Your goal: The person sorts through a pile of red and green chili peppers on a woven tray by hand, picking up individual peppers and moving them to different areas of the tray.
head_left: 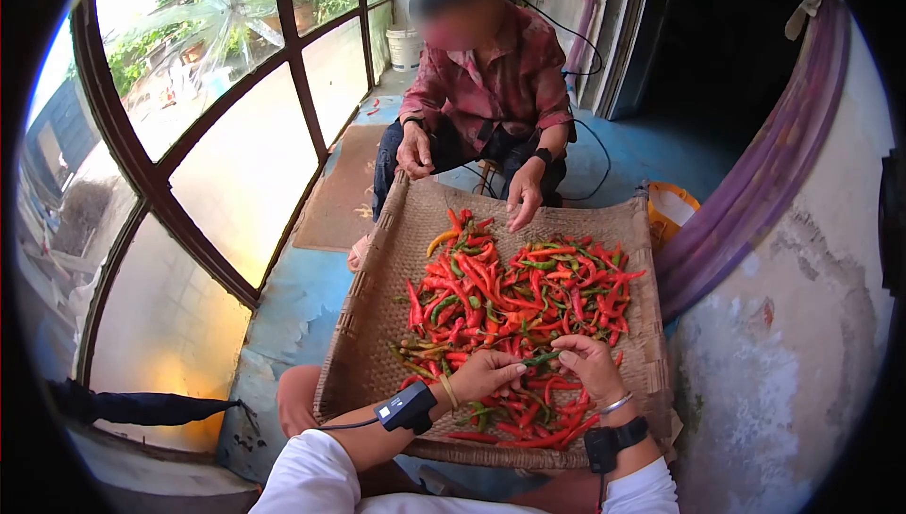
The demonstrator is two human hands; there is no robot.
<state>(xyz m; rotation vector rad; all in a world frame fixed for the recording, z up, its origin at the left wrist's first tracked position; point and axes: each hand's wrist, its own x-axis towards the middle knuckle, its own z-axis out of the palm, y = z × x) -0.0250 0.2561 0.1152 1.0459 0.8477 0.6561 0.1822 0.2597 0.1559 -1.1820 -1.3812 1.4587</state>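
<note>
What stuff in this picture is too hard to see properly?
All in the head view:
1. The green piece pinched between the left hand and right hand: too small, and fingers cover its ends, so stem or whole chili is unclear.
2. Chilies beneath both hands: hidden.
3. The near rim of the woven tray: partly covered by the forearms.
4. The yellow container: mostly behind the tray's corner.

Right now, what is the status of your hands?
Left hand and right hand pinch one green chili. Pile on tray below. Another person's hand over far side.
</note>
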